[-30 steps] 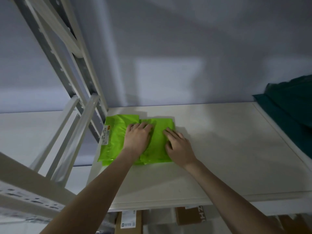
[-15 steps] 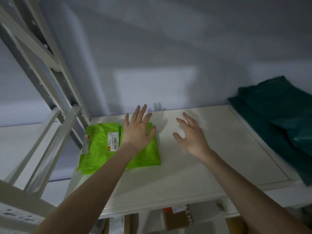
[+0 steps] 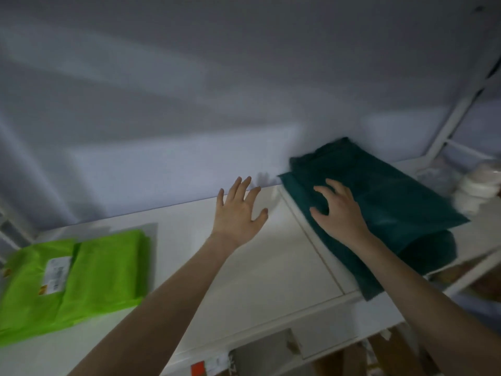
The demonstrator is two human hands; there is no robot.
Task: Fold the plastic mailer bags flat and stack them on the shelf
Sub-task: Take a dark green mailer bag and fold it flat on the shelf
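Note:
A folded bright green mailer bag (image 3: 81, 278) with a white label lies flat at the left of the white shelf (image 3: 244, 280). Dark teal mailer bags (image 3: 393, 202) lie in a loose pile at the right of the shelf. My left hand (image 3: 238, 213) hovers over the bare shelf between the two, fingers spread, holding nothing. My right hand (image 3: 339, 207) is over the near left part of the teal pile, fingers curled and apart, fingertips at the plastic; no grasp shows.
A pale wall stands right behind the shelf. White rack uprights (image 3: 455, 109) rise at the far right, with white wrapped items (image 3: 471, 185) beyond the teal pile. Cardboard boxes (image 3: 271, 356) sit on the level below the shelf's front edge.
Both hands left the green bag and moved right. The view swung right with them, so the green bag now sits at the far left and the teal pile is under my right hand.

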